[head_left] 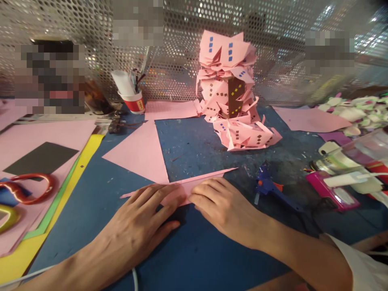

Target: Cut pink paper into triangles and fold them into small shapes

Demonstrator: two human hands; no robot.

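Note:
A pink paper with a narrow folded edge [212,176] lies on the blue table [194,258] near the front. Over its left part lies my left hand [139,218], fingers stretched out and flat, thumb apart. My right hand [222,206] rests on the paper's right part, its fingers bent and held together, pressing down; what is under its fingertips is partly hidden. The two hands are close together. Just behind them is a pink paper triangle [142,153], its lower corner near my left fingers.
Pink folded-paper pieces with small squares [236,93] are stacked at the back. To the right lie a blue glue gun [269,184] and a magenta device [333,192]. On the left are coloured sheets [60,133] and red-handled scissors [50,190]. A cup [131,101] holds tools.

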